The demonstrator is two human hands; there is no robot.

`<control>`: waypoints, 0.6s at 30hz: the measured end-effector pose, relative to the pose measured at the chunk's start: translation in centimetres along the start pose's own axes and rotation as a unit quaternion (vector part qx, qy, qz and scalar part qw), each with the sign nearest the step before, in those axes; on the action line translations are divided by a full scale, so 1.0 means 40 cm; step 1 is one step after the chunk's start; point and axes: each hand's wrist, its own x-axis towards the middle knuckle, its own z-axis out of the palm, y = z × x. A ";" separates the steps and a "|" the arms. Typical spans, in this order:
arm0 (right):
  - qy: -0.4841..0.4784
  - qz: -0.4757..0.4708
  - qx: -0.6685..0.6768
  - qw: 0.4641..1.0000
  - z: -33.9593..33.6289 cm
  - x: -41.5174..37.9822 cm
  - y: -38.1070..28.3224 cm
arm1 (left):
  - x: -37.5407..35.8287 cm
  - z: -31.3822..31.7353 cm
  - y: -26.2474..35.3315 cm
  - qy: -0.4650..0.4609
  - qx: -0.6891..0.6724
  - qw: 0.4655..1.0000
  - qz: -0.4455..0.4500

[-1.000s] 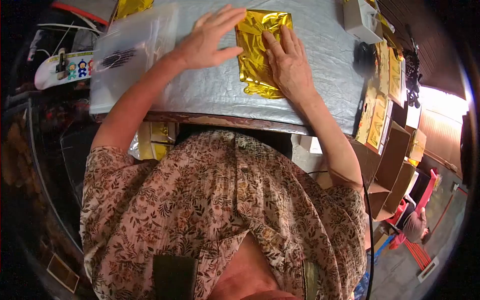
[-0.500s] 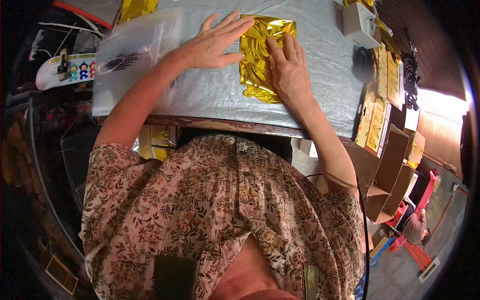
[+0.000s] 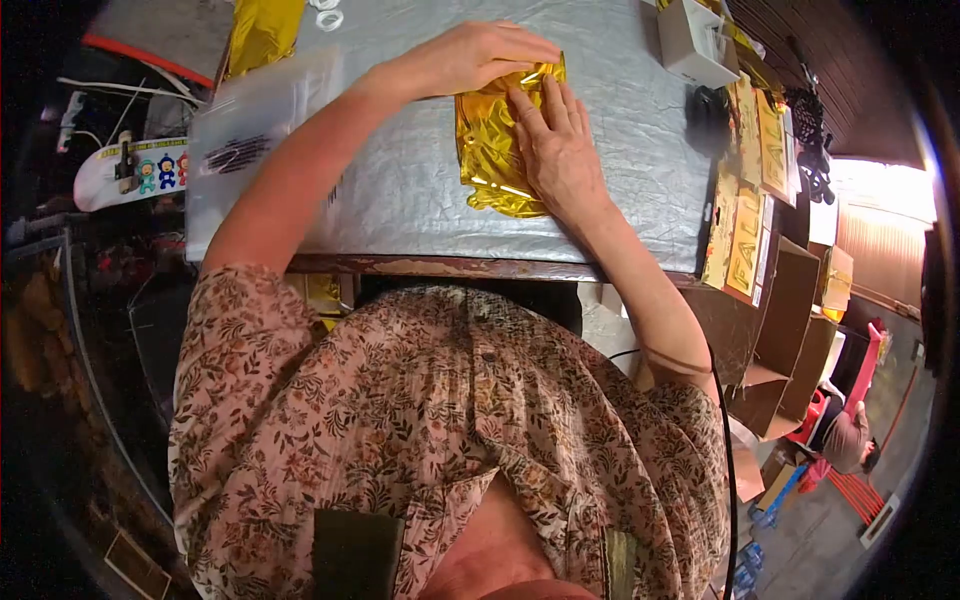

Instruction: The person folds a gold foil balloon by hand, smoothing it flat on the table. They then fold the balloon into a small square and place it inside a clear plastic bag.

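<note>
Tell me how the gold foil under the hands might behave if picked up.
The gold foil is probably floppy, given its many creases and crumpled near edge. Its glossy surface suggests it may feel slippery. Lying so flat, it seems unlikely to roll.

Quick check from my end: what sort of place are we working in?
Probably a small workshop or packing area: there's a silvery-covered table with gold foil and clear plastic on it, and a cardboard box to the right.
</note>
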 end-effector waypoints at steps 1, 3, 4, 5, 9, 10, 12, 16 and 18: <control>0.000 0.001 0.001 1.000 0.000 -0.001 -0.001 | 0.015 0.015 -0.012 0.001 0.000 1.000 0.002; 0.000 0.003 -0.001 1.000 -0.001 0.001 0.000 | 0.035 0.044 -0.038 -0.020 -0.046 0.998 -0.036; -0.001 0.004 0.002 1.000 -0.001 0.001 -0.001 | 0.037 0.056 -0.053 -0.021 -0.047 0.998 -0.034; -0.001 0.006 0.005 1.000 0.000 0.000 -0.001 | 0.035 0.068 -0.068 -0.022 -0.050 0.998 -0.036; -0.007 0.006 0.011 1.000 -0.005 -0.001 -0.003 | 0.030 0.071 -0.064 -0.034 -0.036 0.998 -0.050; -0.003 0.003 0.007 1.000 -0.003 -0.002 -0.003 | 0.029 0.075 -0.063 -0.035 -0.039 0.997 -0.052; 0.001 0.000 0.004 1.000 -0.002 0.001 -0.002 | 0.030 0.080 -0.062 0.006 -0.015 1.000 -0.024; -0.005 -0.002 0.001 1.000 -0.001 -0.001 0.000 | 0.021 0.088 -0.069 -0.019 0.003 0.999 -0.044; -0.008 -0.004 -0.002 1.000 -0.007 -0.006 0.000 | 0.022 0.091 -0.075 -0.003 0.034 0.999 -0.012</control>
